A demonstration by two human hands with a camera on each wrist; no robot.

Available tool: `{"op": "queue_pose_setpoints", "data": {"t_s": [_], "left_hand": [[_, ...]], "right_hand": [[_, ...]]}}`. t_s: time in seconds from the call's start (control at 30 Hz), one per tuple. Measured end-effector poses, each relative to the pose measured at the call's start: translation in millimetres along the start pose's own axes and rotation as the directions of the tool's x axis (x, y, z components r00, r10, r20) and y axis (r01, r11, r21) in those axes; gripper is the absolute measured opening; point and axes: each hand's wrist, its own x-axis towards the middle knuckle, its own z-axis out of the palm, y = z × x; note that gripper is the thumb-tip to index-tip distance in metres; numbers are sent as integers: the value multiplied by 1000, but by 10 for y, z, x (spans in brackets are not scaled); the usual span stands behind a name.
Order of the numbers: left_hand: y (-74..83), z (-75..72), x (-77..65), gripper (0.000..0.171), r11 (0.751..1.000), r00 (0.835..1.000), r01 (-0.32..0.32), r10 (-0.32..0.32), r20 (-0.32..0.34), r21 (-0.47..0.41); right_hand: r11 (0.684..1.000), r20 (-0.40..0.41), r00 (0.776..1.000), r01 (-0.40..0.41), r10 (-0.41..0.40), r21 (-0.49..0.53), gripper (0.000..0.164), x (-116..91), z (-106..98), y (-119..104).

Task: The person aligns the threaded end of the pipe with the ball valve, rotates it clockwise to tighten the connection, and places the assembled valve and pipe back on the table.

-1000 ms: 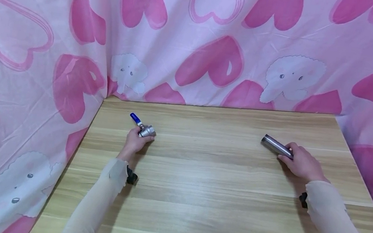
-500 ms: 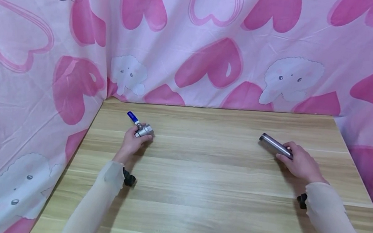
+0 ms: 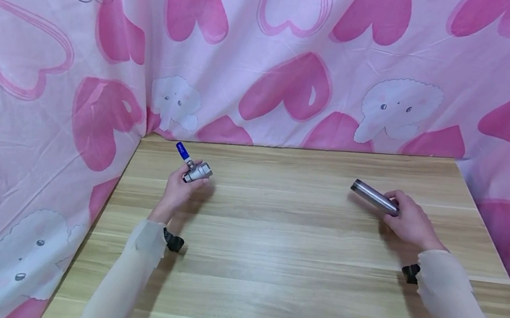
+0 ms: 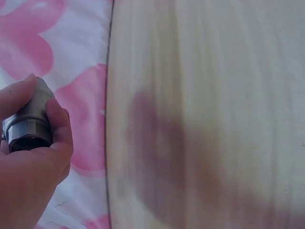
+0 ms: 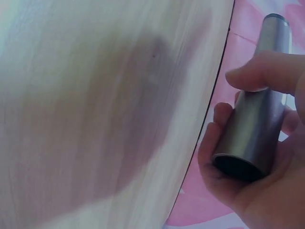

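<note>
My left hand grips a silver ball valve near the back left of the table. The valve's blue lever handle sticks out up and to the left. In the left wrist view, thumb and fingers wrap the metal valve body, and one hollow end faces the camera. On the right side, my right hand holds a grey metal pipe by its near part, with its far end pointing up and left. The right wrist view shows thumb and fingers curled round the pipe, its open end toward the camera.
The wood-grain table lies beneath both hands and carries their shadows. A pink curtain with heart prints hangs along the back and both sides. Black devices are strapped at the wrists.
The left hand has lifted the ball valve a little and moved slightly left, and the lever points more upward. The right hand has shifted the pipe slightly to the left and up.
</note>
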Motion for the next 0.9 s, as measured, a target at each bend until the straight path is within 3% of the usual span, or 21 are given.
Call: {"op": "queue_pose_setpoints", "data": {"t_s": [0.13, 0.43, 0.57, 0.9], "left_hand": [[89, 14, -7, 62, 999, 999, -34, 34, 9, -1], [320, 66, -45, 62, 999, 997, -49, 48, 56, 13], [426, 107, -72, 62, 998, 996, -52, 49, 80, 40], [648, 224, -132, 60, 987, 985, -130, 118, 125, 93]], "right_hand": [[999, -55, 998, -11, 13, 30, 47, -10, 1, -46], [997, -228, 972, 71, -61, 35, 41, -7, -6, -170], [996, -229, 971, 83, -72, 43, 41, -13, -29, -259], [987, -263, 955, 154, -138, 41, 41, -39, -63, -482]]}}
